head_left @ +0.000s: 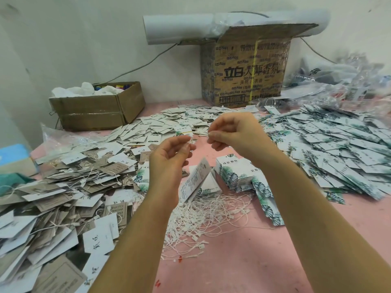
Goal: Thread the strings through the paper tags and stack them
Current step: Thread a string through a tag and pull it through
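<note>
Strings point(203, 220) are heaped on the table point(243, 261) right in front, with a neat tag stack point(234, 172) just behind them. Loose tags sprawl to the left point(53, 197) and the right point(338, 149), more at the back. Low box point(97, 108) sits far left by the wall, tall carton point(247, 70) back centre with a roll point(179, 28) on top.

We see a plain, scuffed white wall point(84, 39) behind a worn pink tabletop point(243, 261). A tall printed cardboard carton point(249, 70) stands against it, a low open brown cardboard box point(95, 111) sits left, under soft, even light.
</note>
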